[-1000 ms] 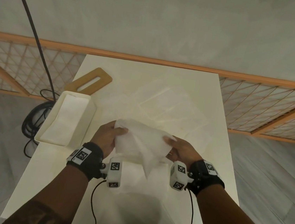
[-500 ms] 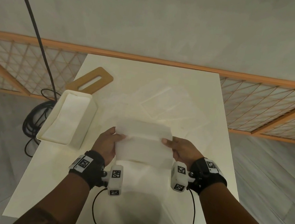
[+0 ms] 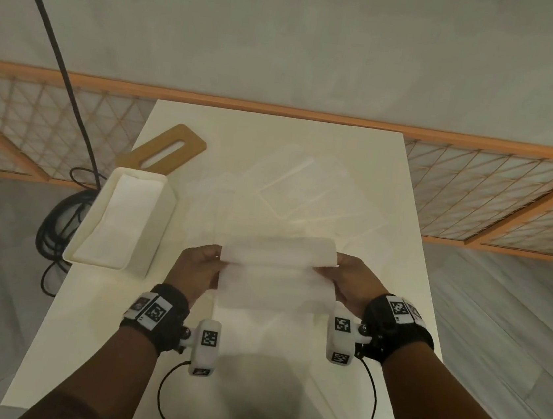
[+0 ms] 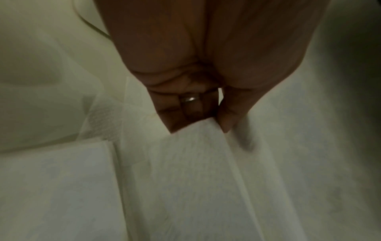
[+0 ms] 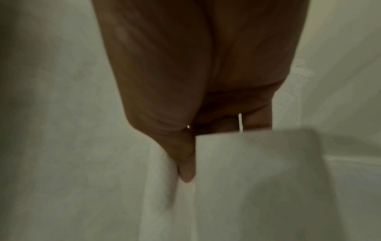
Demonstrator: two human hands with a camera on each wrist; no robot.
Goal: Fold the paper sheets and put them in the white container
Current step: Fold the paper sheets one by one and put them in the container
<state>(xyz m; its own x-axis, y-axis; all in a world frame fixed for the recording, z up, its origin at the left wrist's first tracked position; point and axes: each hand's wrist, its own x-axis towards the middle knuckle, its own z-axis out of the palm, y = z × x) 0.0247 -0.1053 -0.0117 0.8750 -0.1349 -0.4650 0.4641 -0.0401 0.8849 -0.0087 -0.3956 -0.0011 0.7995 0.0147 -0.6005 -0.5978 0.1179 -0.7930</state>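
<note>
2 hands are on 1 paper sheet (image 3: 276,273): your left hand (image 3: 196,271) pinches its left edge and your right hand (image 3: 354,283) pinches its right edge, and you hold it over the near middle of the white counter (image 3: 87,343), with the far part of the sheet curled over toward you into a soft roll. In the left wrist view your thumb and fingers (image 4: 228,117) are closed on the sheet's corner, and 1 metal ring (image 4: 189,99) shows on a finger; in the right wrist view your thumb lies along the sheet's edge while the fingers (image 5: 257,119) curl behind it. More paper sheets (image 3: 297,194) lie flat and overlapping on the counter beyond your hands; they blend into the white top, so you cannot count them exactly. 1 white container (image 3: 159,230) stands near the counter's left edge, well left of the held sheet, and it already holds folded white paper (image 3: 118,222); how many pieces cannot be told. 1 tan board with a slot (image 3: 162,151) lies just behind the container. Each wrist carries 1 black band with white blocks bearing square black-and-white code markers (image 3: 209,338); no readable writing shows anywhere. 1 black cable (image 3: 56,43) hangs at the left, and cable lies coiled on the floor beside the counter.
</note>
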